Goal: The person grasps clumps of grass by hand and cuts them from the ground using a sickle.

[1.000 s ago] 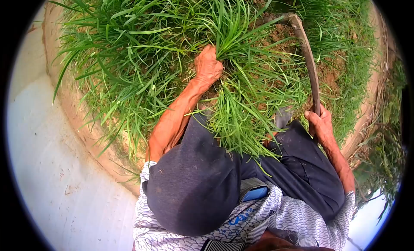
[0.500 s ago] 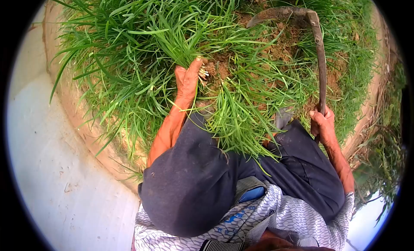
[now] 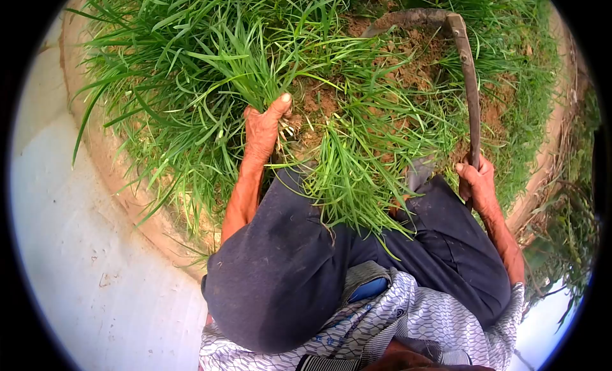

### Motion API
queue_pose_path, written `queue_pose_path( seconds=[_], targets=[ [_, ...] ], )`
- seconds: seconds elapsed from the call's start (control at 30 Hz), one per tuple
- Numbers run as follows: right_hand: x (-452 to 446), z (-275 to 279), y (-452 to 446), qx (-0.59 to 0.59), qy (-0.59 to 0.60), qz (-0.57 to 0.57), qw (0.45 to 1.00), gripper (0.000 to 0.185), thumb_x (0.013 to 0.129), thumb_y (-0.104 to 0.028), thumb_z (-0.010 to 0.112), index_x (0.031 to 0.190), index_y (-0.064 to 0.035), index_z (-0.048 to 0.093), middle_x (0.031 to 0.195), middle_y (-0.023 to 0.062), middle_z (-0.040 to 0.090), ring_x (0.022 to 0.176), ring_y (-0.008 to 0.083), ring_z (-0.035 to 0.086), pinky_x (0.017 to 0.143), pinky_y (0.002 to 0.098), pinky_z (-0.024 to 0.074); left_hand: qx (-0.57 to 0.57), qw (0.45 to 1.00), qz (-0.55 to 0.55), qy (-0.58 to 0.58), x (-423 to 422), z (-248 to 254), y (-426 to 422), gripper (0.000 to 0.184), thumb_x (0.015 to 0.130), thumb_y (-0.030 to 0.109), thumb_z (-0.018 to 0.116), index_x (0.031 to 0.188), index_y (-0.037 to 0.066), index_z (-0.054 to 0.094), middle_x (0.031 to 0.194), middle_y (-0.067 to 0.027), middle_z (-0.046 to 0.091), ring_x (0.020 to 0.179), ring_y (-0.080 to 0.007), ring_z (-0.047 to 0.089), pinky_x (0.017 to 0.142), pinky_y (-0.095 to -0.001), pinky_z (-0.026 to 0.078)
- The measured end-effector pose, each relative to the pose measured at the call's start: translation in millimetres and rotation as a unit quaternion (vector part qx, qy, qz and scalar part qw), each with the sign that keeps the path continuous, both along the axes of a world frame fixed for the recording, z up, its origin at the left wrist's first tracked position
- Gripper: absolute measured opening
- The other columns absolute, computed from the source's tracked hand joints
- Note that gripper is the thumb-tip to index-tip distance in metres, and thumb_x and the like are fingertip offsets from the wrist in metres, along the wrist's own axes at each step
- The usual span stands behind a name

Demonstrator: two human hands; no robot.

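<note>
My left hand [image 3: 262, 130] is closed round the lower stems of a bunch of garlic chives [image 3: 252, 81], its thumb pointing up and pale cut ends showing beside it. The long green leaves fan out above the hand over the growing plants. My right hand [image 3: 478, 180] grips the wooden handle of a sickle [image 3: 470, 84]. The sickle's curved, soil-coloured blade [image 3: 408, 18] reaches left at the top, over bare earth. Between my knees lies a loose heap of cut chives [image 3: 350, 173], partly resting on my trouser leg.
Dense uncut chives [image 3: 166, 58] stand on the left and at the top. Brown soil [image 3: 417, 58] shows in the middle. A pale sheet-like surface [image 3: 83, 243] runs along the left, with an earth edge [image 3: 121, 186] beside it. Leafy plants [image 3: 561, 237] grow at the far right.
My left hand has shifted a little left and down with the bunch, tilting so that the cut ends sit lower. The right hand and sickle have barely moved.
</note>
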State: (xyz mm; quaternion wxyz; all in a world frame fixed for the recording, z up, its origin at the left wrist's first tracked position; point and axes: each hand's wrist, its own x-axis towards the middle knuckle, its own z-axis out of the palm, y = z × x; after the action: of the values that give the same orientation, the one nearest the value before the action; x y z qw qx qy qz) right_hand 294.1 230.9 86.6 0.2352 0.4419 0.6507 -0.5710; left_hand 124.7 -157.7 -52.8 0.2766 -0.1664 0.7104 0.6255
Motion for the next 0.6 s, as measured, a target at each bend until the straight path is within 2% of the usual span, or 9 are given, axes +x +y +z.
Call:
queue_pose_path(
  seconds=[0.03,0.13,0.23,0.3,0.37,0.43,0.5,0.53,0.6],
  targets=[
    [0.5,-0.3,-0.3,0.000,0.002,-0.005,1.000,0.024,0.084,-0.016,0.068,0.080,-0.0076,0.046,0.051,-0.0017,0.043,0.034,0.0086,0.039,0.032,0.0251,0.0319,0.019,0.997,-0.067,-0.017,-3.3,9.2,4.3,0.025,0.087,0.027,0.070,0.091,0.002,0.066,0.079,-0.0034,0.066,0.069,-0.0135,0.059,0.068,-0.0309,0.048],
    [1.2,-2.0,0.1,0.004,0.003,-0.003,1.000,0.024,0.084,-0.016,0.068,0.080,-0.0078,0.045,0.051,-0.0016,0.043,0.034,0.0085,0.039,0.032,0.0248,0.0317,0.006,0.993,-0.110,-0.047,-4.7,30.3,32.7,0.018,0.085,0.018,0.072,0.088,0.001,0.066,0.080,-0.0026,0.065,0.072,-0.0125,0.059,0.068,-0.0297,0.048],
    [2.5,-2.7,1.1,0.007,-0.003,0.004,1.000,0.025,0.084,-0.016,0.068,0.080,-0.0080,0.045,0.051,-0.0016,0.043,0.035,0.0084,0.039,0.032,0.0247,0.0316,0.022,0.986,-0.162,-0.040,-7.3,4.1,33.4,0.033,0.083,0.024,0.076,0.100,-0.002,0.066,0.081,-0.0076,0.067,0.073,-0.0145,0.062,0.069,-0.0306,0.049],
    [2.4,-2.7,0.5,0.002,-0.005,0.006,1.000,0.025,0.084,-0.016,0.068,0.080,-0.0082,0.044,0.051,-0.0017,0.043,0.035,0.0082,0.039,0.032,0.0246,0.0316,0.032,0.985,-0.165,-0.044,-6.4,-0.7,38.3,0.025,0.083,0.020,0.074,0.098,0.001,0.068,0.079,-0.0059,0.067,0.071,-0.0133,0.060,0.067,-0.0294,0.048],
    [1.1,-1.8,-0.7,0.001,-0.003,0.008,1.000,0.025,0.084,-0.017,0.068,0.080,-0.0082,0.044,0.052,-0.0022,0.042,0.035,0.0079,0.039,0.033,0.0243,0.0320,-0.053,0.957,-0.285,-0.011,-9.5,0.5,46.0,0.019,0.082,0.017,0.072,0.095,0.003,0.069,0.077,-0.0032,0.066,0.069,-0.0127,0.058,0.066,-0.0296,0.047],
    [0.0,-0.6,-1.6,-0.013,-0.006,0.007,1.000,0.026,0.084,-0.017,0.068,0.080,-0.0083,0.044,0.052,-0.0023,0.042,0.036,0.0077,0.039,0.033,0.0241,0.0322,-0.073,0.951,-0.299,-0.033,-11.9,0.5,53.3,0.019,0.081,0.018,0.071,0.094,0.003,0.069,0.074,-0.0037,0.066,0.068,-0.0153,0.058,0.066,-0.0312,0.047],
    [0.6,0.8,-0.6,-0.023,-0.009,0.007,1.000,0.026,0.084,-0.017,0.068,0.080,-0.0084,0.044,0.053,-0.0025,0.042,0.036,0.0075,0.039,0.033,0.0239,0.0324,-0.142,0.911,-0.387,0.029,-12.4,-11.6,55.8,0.023,0.080,0.021,0.070,0.096,0.005,0.069,0.080,-0.0090,0.068,0.071,-0.0231,0.061,0.068,-0.0349,0.048],
    [2.5,0.8,-0.4,-0.016,-0.003,0.017,1.000,0.026,0.084,-0.018,0.068,0.080,-0.0084,0.044,0.053,-0.0025,0.043,0.036,0.0075,0.039,0.033,0.0238,0.0324,-0.141,0.887,-0.408,0.165,-8.0,-16.5,53.6,0.028,0.077,0.025,0.071,0.098,0.007,0.069,0.085,-0.0145,0.068,0.077,-0.0332,0.064,0.072,-0.0410,0.049],
    [8.5,-0.9,0.7,-0.011,0.002,0.028,1.000,0.027,0.084,-0.018,0.069,0.080,-0.0084,0.044,0.054,-0.0025,0.043,0.037,0.0074,0.040,0.034,0.0237,0.0324,-0.154,0.859,-0.454,0.178,-5.3,-17.3,55.1,0.030,0.076,0.026,0.071,0.100,0.007,0.068,0.086,-0.0151,0.067,0.080,-0.0359,0.064,0.074,-0.0437,0.049]
  ],
)
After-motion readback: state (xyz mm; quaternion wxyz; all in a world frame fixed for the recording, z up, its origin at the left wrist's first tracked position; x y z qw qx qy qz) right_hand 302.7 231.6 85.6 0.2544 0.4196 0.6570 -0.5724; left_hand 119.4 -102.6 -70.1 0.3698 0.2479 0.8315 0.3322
